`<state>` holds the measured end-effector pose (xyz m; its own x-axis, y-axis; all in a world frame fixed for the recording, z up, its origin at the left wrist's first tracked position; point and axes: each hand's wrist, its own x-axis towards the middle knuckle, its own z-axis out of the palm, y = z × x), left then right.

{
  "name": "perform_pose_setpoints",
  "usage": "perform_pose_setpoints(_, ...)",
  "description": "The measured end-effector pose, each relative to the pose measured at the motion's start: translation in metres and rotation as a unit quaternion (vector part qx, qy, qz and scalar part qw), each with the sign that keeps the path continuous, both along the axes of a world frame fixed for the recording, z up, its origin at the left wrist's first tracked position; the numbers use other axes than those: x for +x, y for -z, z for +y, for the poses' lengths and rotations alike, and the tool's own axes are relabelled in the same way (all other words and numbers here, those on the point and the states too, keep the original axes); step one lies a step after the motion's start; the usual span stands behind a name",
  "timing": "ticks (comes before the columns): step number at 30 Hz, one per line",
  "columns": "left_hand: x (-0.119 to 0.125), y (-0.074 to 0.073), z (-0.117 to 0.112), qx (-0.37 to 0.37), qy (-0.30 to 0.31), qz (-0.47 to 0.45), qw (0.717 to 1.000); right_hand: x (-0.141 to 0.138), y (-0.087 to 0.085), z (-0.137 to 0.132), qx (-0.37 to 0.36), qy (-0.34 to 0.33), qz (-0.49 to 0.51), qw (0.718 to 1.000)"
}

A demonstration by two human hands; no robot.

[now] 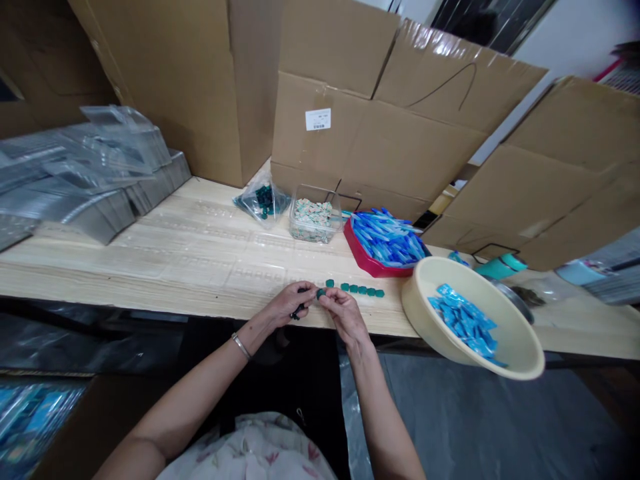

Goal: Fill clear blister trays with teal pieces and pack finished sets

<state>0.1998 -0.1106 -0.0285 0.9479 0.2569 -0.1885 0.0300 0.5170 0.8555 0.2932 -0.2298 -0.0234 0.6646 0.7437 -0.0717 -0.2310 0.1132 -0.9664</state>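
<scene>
Two hands at work on small teal pieces at the table's (150, 267) front edge

The right hand (343, 313) has its grip closed on a teal piece (320, 293), and the left hand (287, 303) has its grip closed on a dark piece (299, 311), too small to make out. A row of teal squares (361, 289) lies just beside the hands. Behind that row sit a red tray (367, 265) of blue sticks (387, 239), a clear tub (313, 213) and a plastic bag (263, 202); to its right, a tilted beige bowl (520, 333) holds blue sachets (463, 323).
</scene>
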Motion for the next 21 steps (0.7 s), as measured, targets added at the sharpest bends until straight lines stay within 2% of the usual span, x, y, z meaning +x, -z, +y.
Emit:
perform_pose_setpoints(3, 0.0, 0.002, 0.0, -0.008, -0.024, -0.009, 1.0, 0.002, 0.0, 0.0, 0.015, 0.016, -0.002, 1.0)
perform_pose_setpoints(8, 0.0, 0.006, -0.005, -0.056, -0.032, 0.005, 0.998, 0.006, 0.006, 0.0, 0.022, 0.01, 0.04, 0.999)
perform_pose_setpoints(10, 0.0, 0.01, -0.008, -0.055, -0.056, 0.023, 0.997, 0.006, 0.01, 0.0, 0.01, 0.011, -0.001, 1.0)
perform_pose_setpoints(12, 0.0, 0.014, -0.01, -0.035, -0.081, 0.042, 0.995, 0.005, 0.013, -0.002, -0.028, 0.005, -0.081, 0.996)
perform_pose_setpoints(15, -0.001, 0.017, -0.013, 0.01, -0.11, 0.062, 0.992, 0.003, 0.014, -0.005, -0.078, 0.017, -0.234, 0.969)
perform_pose_setpoints(18, -0.001, 0.017, -0.013, 0.03, -0.116, 0.07, 0.99, 0.005, 0.008, -0.007, -0.093, 0.032, -0.369, 0.924)
perform_pose_setpoints(21, -0.002, 0.016, -0.011, 0.035, -0.12, 0.063, 0.99, 0.017, 0.002, -0.006, -0.115, 0.041, -0.464, 0.878)
